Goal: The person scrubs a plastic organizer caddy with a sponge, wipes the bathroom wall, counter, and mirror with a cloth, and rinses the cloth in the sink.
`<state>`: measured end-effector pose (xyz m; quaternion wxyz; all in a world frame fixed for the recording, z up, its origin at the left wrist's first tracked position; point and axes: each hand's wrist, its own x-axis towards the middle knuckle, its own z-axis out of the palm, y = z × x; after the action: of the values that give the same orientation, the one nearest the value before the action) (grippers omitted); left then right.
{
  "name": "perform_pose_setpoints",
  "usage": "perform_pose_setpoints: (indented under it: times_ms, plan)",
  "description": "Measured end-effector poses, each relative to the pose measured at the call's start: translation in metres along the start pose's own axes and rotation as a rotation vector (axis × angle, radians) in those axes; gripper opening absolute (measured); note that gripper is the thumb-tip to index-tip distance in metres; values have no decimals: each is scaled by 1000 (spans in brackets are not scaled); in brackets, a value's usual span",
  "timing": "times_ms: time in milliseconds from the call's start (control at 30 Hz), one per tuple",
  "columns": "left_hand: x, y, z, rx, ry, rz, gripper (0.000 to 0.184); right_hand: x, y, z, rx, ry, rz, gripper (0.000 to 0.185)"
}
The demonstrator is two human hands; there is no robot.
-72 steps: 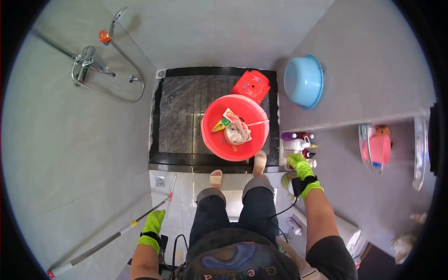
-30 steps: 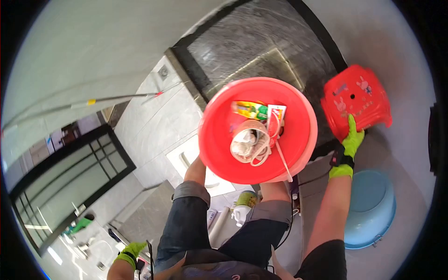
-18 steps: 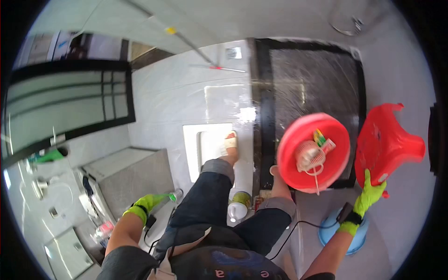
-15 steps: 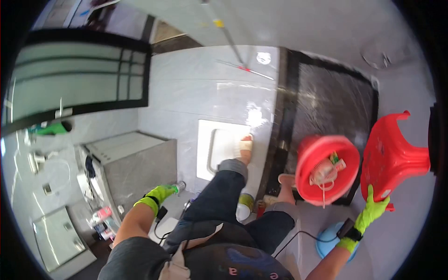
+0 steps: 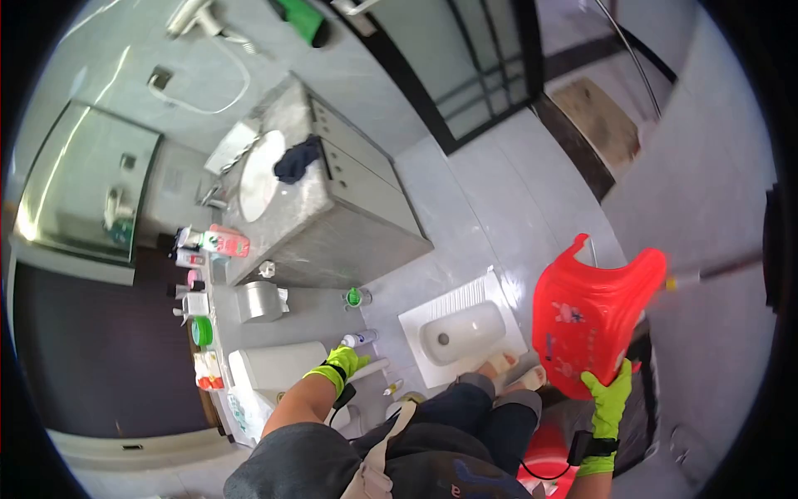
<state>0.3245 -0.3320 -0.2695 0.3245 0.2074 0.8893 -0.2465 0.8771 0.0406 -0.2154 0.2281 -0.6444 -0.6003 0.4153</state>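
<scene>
My right hand [image 5: 609, 403] grasps the red stool [image 5: 573, 333] by its edge between my fingers, holding it to the right of the squat toilet [image 5: 465, 333], while my left hand [image 5: 339, 364], fingers loosely released, hovers near the white bottle [image 5: 359, 338].

squat toilet [image 5: 464, 331]: glossy ceramic | stool [image 5: 586, 324] right of toilet: smooth, shiny plastic | floor [image 5: 465, 216] beyond toilet: glossy tile | cabinet [image 5: 357, 249] left of toilet: stone-look panel

Counter [image 5: 291, 208] — dark cloth [image 5: 297, 160]; tiled floor [image 5: 474, 224] — white bottle [image 5: 360, 338].
</scene>
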Motion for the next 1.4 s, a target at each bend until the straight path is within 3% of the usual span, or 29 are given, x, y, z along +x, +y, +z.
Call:
perform_pose_setpoints:
  times_ms: [67,100,233,300,433,567,700,833,867,967,1033,1100,1200,1267,1400]
  plan:
    - [0,-6,-3,-18,125,-33,76,41,-41,24,62,-80,-77,83]
    - [3,-13,-15,-177,69,9,81,63,-78,32,162,-149,-80,82]
    - [-20,29,-92,-394,465,-221,94,156,-144,81,163,-277,-146,75]
    - [-23,57,-146,-458,588,-257,92,198,-180,117,334,-409,-35,68]
    - [25,88,-237,-441,1066,-82,92,269,-222,210,429,-524,45,60]
    - [75,95,-334,-461,1258,68,93,321,-231,319,431,-690,95,44]
    - [118,84,-392,-465,1133,177,93,346,-247,426,125,-628,34,48]
    - [116,84,-397,-488,1026,158,87,360,-267,522,214,-824,212,56]
    - [114,85,-400,-495,1005,159,86,363,-268,547,92,-776,196,54]
    - [110,82,-404,-613,880,161,93,373,-251,614,235,-887,248,51]
    - [109,79,-401,-721,810,138,102,381,-242,656,104,-912,233,51]
    - [100,80,-395,-878,678,-30,123,388,-233,690,53,-947,229,49]
    - [83,81,-381,-893,665,-191,132,404,-210,739,83,-986,310,49]
    - [94,96,-389,-1282,710,-241,128,408,-203,761,179,-1047,358,47]
    - [113,103,-405,-922,680,-339,121,422,-181,783,90,-1073,387,53]
